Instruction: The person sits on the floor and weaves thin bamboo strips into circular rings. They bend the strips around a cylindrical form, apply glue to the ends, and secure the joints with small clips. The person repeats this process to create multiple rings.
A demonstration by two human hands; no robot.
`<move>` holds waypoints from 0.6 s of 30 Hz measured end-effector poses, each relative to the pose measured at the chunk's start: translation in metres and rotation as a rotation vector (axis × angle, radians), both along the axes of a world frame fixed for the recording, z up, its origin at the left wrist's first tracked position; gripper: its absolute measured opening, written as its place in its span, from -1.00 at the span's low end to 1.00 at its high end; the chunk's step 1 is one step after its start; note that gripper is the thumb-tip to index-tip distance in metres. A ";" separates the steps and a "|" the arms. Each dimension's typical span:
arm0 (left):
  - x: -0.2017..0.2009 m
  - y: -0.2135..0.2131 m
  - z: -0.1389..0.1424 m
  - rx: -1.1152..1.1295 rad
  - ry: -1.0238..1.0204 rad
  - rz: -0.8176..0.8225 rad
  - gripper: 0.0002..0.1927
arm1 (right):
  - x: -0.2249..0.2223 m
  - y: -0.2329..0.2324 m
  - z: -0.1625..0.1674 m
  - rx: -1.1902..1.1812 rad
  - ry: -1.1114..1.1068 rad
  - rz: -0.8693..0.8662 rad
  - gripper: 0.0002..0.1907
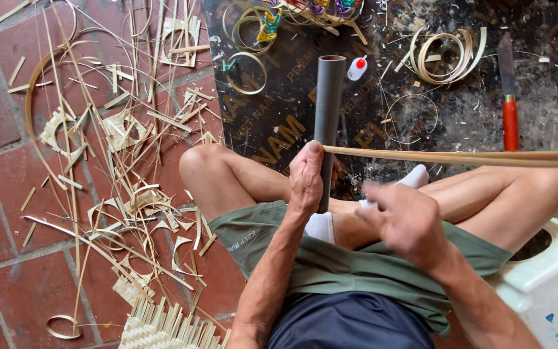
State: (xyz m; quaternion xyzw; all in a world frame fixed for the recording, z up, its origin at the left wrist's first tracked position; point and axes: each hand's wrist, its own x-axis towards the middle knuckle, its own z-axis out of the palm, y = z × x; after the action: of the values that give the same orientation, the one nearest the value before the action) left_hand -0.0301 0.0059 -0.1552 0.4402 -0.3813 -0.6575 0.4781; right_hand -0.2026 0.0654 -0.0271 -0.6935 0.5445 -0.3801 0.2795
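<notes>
My left hand (307, 178) grips a grey plastic pipe (328, 97) that stands upright between my crossed legs, and its thumb presses the end of a long bamboo strip (460, 157) against the pipe. The strip runs level to the right edge of the view. My right hand (403, 218) hovers just below the strip, blurred, fingers curled, and I cannot tell whether it touches the strip. I sit in green shorts with white socks.
Bamboo strips and curled shavings (124, 161) litter the red brick floor on the left. A woven bamboo piece (163, 326) lies at the bottom. On the dark mat lie bamboo coils (444, 55), a red-handled knife (508, 90), a small glue bottle (357, 67). A white stool (550, 284) is at right.
</notes>
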 end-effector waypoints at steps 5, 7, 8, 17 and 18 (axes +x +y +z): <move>-0.002 0.004 0.001 -0.012 -0.048 -0.045 -0.37 | -0.022 -0.002 -0.051 0.095 -1.145 0.064 -0.51; -0.005 0.006 0.003 0.008 0.020 -0.065 -0.39 | -0.025 -0.004 -0.058 -0.016 -0.979 0.055 -0.69; -0.006 0.007 0.004 0.021 0.054 -0.073 -0.40 | -0.024 -0.004 -0.058 -0.039 -0.974 0.032 -0.73; -0.011 0.016 0.009 0.070 0.126 -0.062 -0.39 | -0.004 0.011 -0.022 -0.072 -0.938 -0.084 -0.73; -0.011 0.018 0.011 0.066 0.140 -0.077 -0.39 | -0.003 0.015 -0.016 -0.056 -0.924 -0.131 -0.75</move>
State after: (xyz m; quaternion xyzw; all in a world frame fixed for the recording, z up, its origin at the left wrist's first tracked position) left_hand -0.0408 0.0237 -0.1442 0.3938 -0.3419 -0.7166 0.4632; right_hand -0.2056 0.0806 -0.0433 -0.4229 0.3950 -0.6806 0.4493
